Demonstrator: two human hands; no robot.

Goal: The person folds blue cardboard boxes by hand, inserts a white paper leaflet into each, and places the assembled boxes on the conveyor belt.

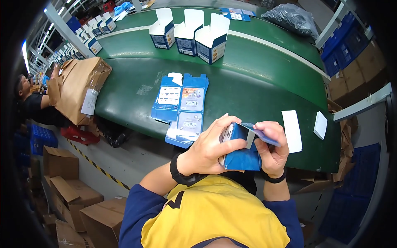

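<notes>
My left hand (pixel 209 149) and my right hand (pixel 271 149) both grip a small blue carton (pixel 242 151) close to my chest, at the near edge of the green belt (pixel 256 82). The left fingers wrap its left side. My right thumb and fingers press a blue flap at its top right. Just beyond my hands a stack of flat blue carton blanks (pixel 182 107) lies on the belt. Farther away three folded blue and white cartons (pixel 190 35) stand upright with their lids open.
Two white cards (pixel 304 128) lie on the belt to the right. A brown paper bag (pixel 78 89) leans at the belt's left end, beside another person (pixel 31 101). A dark plastic bag (pixel 291 18) lies at the far right. Cardboard boxes (pixel 74 198) sit on the floor at the lower left.
</notes>
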